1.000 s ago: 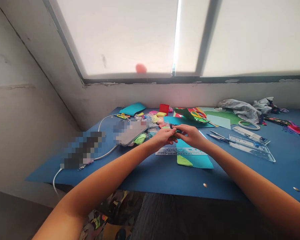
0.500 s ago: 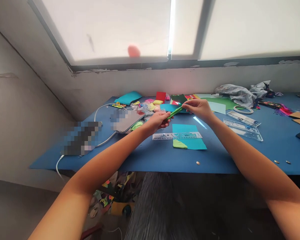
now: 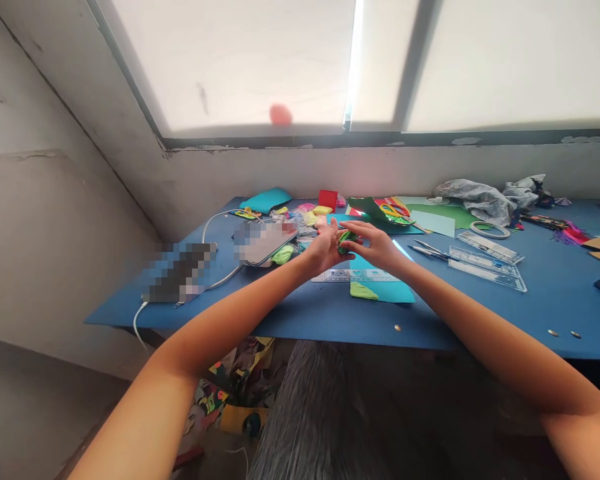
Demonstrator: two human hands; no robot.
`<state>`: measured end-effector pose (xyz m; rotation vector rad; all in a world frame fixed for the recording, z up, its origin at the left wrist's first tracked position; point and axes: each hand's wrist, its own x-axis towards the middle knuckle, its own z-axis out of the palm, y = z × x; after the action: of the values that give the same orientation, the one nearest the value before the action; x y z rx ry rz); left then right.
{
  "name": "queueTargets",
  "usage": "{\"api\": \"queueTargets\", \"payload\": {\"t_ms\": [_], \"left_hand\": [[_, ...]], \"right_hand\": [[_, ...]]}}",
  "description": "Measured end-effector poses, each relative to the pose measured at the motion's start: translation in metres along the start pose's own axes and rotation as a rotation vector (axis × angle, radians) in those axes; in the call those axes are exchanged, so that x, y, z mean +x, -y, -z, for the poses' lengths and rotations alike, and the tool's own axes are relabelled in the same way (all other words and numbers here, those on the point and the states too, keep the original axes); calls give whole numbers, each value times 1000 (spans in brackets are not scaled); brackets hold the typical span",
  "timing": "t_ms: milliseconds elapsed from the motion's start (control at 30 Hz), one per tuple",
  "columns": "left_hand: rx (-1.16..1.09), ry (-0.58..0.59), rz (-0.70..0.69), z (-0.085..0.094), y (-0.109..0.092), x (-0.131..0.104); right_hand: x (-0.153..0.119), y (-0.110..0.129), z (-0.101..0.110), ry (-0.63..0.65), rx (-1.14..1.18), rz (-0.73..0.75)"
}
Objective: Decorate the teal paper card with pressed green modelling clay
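Note:
My left hand (image 3: 324, 251) and my right hand (image 3: 374, 244) meet above the blue table, both closed around a small bunched green strip (image 3: 347, 240). Fingers hide part of it, and its material is hard to make out. Below my hands, a clear stencil ruler (image 3: 330, 275) lies across a turquoise paper sheet (image 3: 396, 292). A lime-green folded piece (image 3: 363, 291) rests on the sheet's near left corner.
Left stand a tablet-like device (image 3: 273, 248) and a blurred dark device (image 3: 180, 273) with white cables. Scissors (image 3: 395, 211) lie on papers behind. Rightward are pens (image 3: 427, 249), clear rulers (image 3: 487, 267) and a tape roll (image 3: 489, 230). A button-like disc (image 3: 397, 328) sits near the front edge.
The green strip, earlier stretched out between my two hands, is now bunched up. My right hand has come left and down to meet my left hand. The view has shifted slightly.

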<state>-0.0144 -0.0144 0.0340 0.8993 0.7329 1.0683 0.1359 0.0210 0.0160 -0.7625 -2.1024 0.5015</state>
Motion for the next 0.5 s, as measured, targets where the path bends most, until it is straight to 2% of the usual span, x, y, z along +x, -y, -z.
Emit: {"api": "queueTargets", "payload": {"t_ms": [133,300,500], "left_hand": [[129,31,-60,7,5,4],[244,19,-51,11,10,6],[378,-58,-88,8,12,6]], "right_hand": [[5,-8,6,43,63,-126],[7,-7,10,52,101,-166],[11,-5,16,64,111,-194]]}}
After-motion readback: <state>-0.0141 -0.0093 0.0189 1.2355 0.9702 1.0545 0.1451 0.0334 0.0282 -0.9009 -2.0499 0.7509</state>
